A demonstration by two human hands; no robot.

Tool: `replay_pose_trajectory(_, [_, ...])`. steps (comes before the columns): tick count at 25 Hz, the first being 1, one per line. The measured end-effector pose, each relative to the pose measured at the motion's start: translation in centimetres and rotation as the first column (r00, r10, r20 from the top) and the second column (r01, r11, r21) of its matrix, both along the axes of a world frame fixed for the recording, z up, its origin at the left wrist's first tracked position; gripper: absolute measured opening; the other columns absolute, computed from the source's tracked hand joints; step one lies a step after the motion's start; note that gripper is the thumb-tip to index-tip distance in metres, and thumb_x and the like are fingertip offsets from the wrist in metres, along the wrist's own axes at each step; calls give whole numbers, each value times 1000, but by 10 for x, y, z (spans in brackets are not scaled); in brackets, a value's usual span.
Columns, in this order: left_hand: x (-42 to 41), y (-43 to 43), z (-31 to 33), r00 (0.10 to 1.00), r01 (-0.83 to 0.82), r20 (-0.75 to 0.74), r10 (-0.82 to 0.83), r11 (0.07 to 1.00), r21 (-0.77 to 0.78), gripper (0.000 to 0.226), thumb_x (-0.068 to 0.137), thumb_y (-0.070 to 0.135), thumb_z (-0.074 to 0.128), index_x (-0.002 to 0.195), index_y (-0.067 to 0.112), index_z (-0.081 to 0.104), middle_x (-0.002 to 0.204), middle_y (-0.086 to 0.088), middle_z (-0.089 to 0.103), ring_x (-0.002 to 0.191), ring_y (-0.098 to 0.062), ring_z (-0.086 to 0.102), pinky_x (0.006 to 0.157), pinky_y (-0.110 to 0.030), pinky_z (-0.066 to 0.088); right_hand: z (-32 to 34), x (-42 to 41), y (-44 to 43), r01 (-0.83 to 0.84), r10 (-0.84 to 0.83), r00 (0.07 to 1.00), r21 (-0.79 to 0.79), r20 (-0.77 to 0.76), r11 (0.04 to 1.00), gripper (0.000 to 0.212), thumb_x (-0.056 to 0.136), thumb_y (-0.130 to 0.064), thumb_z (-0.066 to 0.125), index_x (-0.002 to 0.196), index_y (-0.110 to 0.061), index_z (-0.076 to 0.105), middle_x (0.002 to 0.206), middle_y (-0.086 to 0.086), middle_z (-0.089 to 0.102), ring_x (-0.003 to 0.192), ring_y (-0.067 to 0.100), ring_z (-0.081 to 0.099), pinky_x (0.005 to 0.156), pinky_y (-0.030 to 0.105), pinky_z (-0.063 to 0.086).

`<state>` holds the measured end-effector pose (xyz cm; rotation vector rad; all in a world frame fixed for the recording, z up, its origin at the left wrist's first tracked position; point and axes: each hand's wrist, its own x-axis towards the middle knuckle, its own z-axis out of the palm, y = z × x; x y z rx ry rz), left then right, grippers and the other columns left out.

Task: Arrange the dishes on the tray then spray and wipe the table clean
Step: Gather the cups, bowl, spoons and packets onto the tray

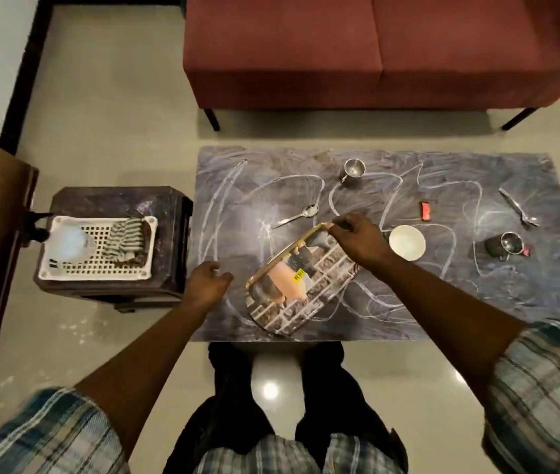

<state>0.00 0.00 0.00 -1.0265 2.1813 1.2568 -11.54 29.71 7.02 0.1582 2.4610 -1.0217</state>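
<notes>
A mirrored tray [301, 285] with a gold rim lies tilted on the dark marbled table [477, 302], which is smeared with white scribbles. My right hand [360, 239] pinches the tray's far corner. My left hand [208, 282] hovers just left of the tray, fingers loosely curled, holding nothing. On the table lie a spoon [297, 215], a steel cup [353, 171], a white bowl [407, 241], a dark mug [506, 245] and a second spoon [520, 206].
A small red-and-black object [425, 211] lies right of centre. A side stool on the left carries a white perforated basket [97, 265] with a spray bottle [66, 246] and a striped cloth [126, 244]. A maroon sofa [374, 53] stands beyond the table.
</notes>
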Motion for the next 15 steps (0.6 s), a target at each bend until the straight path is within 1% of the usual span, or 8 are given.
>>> replay_pose_trajectory(2, [8, 13, -27, 992, -96, 79, 98, 995, -26, 55, 96, 25, 78, 144, 4, 62, 146, -21, 66, 130, -38, 65, 112, -44, 53, -24, -6, 20, -20, 19, 999, 19, 32, 1000, 36, 103, -33, 68, 128, -8, 72, 127, 13, 75, 119, 29, 68, 101, 36, 51])
replay_pose_trajectory(4, [24, 32, -63, 974, -167, 146, 171, 985, -44, 58, 96, 24, 80, 145, 2, 59, 145, -24, 66, 132, -40, 64, 114, -46, 51, -67, -13, 47, -56, 54, 995, 22, 84, 998, 40, 101, -30, 70, 134, -8, 69, 133, 14, 72, 123, 30, 67, 103, 36, 50])
replay_pose_trajectory(6, [35, 54, -98, 953, -234, 190, 238, 971, -45, 61, 93, 24, 82, 143, -3, 59, 140, -28, 68, 130, -43, 65, 112, -48, 52, -111, -21, 70, -90, 86, 992, 41, 96, 995, 42, 100, -26, 71, 138, -9, 66, 136, 16, 70, 127, 33, 65, 108, 40, 50])
replay_pose_trajectory(7, [36, 63, -115, 944, -258, 199, 261, 965, -44, 60, 90, 27, 84, 134, -6, 63, 132, -32, 70, 125, -46, 68, 108, -52, 54, -133, -27, 82, -96, 91, 992, 50, 85, 994, 43, 99, -25, 71, 138, -9, 65, 136, 17, 71, 127, 34, 65, 108, 42, 50])
replay_pose_trajectory(9, [39, 75, -137, 944, -275, 183, 276, 961, -29, 56, 77, 39, 80, 106, -8, 70, 107, -32, 74, 111, -50, 73, 96, -56, 58, -166, -31, 96, -83, 79, 995, 64, 64, 995, 44, 98, -23, 71, 138, -7, 64, 133, 19, 72, 124, 36, 67, 108, 45, 51])
replay_pose_trajectory(10, [41, 80, -147, 940, -297, 161, 299, 954, -37, 54, 72, 40, 75, 101, -5, 69, 103, -28, 74, 107, -49, 73, 94, -57, 59, -182, -32, 101, -58, 55, 997, 60, 54, 996, 43, 98, -22, 70, 138, -7, 64, 132, 19, 72, 123, 36, 67, 107, 45, 52])
replay_pose_trajectory(12, [46, 91, -157, 923, -359, 119, 365, 931, -70, 50, 72, 35, 74, 111, 4, 65, 109, -20, 74, 107, -43, 72, 95, -57, 61, -203, -34, 102, -22, 20, 999, 35, 47, 999, 40, 99, -19, 68, 137, -7, 65, 130, 17, 73, 121, 35, 69, 103, 42, 53])
replay_pose_trajectory(15, [54, 99, -163, 921, -387, -12, 389, 913, -129, 26, 88, 7, 76, 110, 14, 63, 99, -7, 67, 104, -38, 71, 86, -45, 59, -221, -30, 99, 7, -7, 1000, -19, 25, 1000, 37, 98, -11, 65, 134, -8, 68, 127, 15, 76, 118, 33, 71, 102, 44, 56])
